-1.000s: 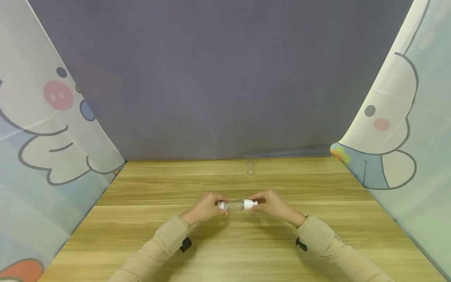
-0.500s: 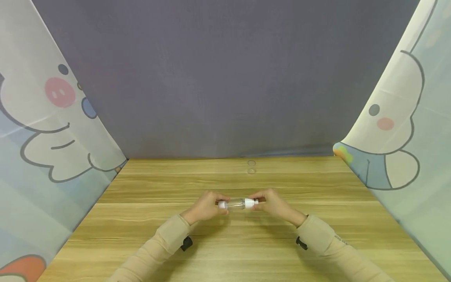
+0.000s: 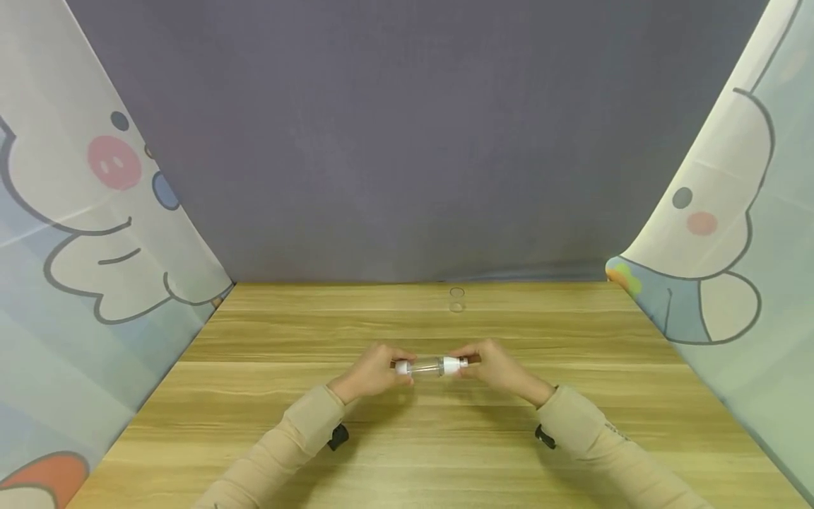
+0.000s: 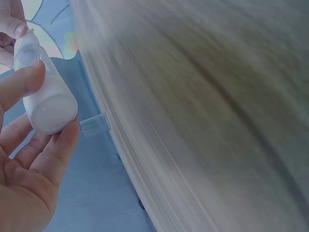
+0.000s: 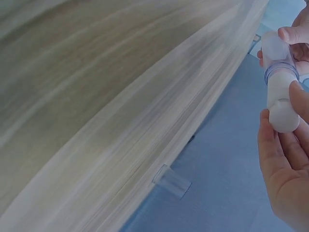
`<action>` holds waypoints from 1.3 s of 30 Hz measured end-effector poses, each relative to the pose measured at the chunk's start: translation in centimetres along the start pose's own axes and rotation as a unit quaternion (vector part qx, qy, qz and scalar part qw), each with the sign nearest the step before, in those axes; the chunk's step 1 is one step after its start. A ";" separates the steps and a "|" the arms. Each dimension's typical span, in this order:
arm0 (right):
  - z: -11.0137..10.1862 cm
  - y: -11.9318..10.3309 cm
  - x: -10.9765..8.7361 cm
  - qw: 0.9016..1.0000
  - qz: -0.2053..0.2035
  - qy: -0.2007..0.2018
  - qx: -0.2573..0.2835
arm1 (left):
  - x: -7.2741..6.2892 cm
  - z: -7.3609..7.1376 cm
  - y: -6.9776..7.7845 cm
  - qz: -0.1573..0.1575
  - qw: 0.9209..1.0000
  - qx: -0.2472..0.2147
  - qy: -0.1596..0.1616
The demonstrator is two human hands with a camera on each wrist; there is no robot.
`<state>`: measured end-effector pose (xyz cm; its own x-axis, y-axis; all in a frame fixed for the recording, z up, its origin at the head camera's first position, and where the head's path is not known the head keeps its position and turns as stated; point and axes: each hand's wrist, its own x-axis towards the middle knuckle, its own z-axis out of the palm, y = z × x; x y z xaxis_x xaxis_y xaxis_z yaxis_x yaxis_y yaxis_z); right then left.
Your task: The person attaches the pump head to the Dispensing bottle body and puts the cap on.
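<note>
A person's two hands hold a small bottle (image 3: 425,366) between them, lying roughly level above the middle of a wooden table (image 3: 407,459). The left hand (image 3: 372,371) grips the white bottom end, its thumb on one side and its fingertips curled against the other. The right hand (image 3: 499,367) pinches the white top end in the same way, thumb against fingers. Between the two hands the clear middle of the bottle shows, with a clear ring where it meets the white top. Near the far edge of the table, well apart from both hands, a clear cup (image 3: 456,300) stands upright. Light beige sleeves (image 3: 280,445) cover the forearms, and a black strap (image 3: 338,436) shows beneath each cuff. A plain grey curtain (image 3: 413,141) hangs behind the table, and pale cloths (image 3: 76,367) printed with large cartoon animals line its left and right sides.
</note>
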<state>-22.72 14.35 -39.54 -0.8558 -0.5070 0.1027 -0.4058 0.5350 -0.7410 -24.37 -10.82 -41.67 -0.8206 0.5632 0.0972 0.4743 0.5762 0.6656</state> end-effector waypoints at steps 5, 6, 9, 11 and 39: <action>-0.2 0.0 0.0 1.000 -0.004 -0.009 0.002 | 0.1 -0.1 0.3 -0.005 1.000 0.001 -0.006; -0.2 0.0 0.0 1.000 -0.005 -0.011 0.003 | 0.0 -0.1 0.4 -0.007 1.000 0.002 -0.006; -0.3 0.0 0.0 1.000 -0.006 -0.015 0.001 | 0.0 -0.1 0.6 -0.007 1.000 0.011 -0.004; -0.3 0.0 0.0 1.000 -0.004 -0.016 0.002 | 0.0 0.0 0.6 -0.005 1.000 0.016 -0.003; -0.6 0.7 -0.3 1.000 0.011 0.005 0.027 | 0.4 0.2 0.4 -0.007 1.000 -0.017 -0.002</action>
<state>-22.95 15.26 -39.71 -0.8677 -0.4885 0.0925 -0.3689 0.5078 -0.7785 -24.50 -10.24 -41.51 -0.8252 0.5584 0.0851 0.4526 0.5636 0.6910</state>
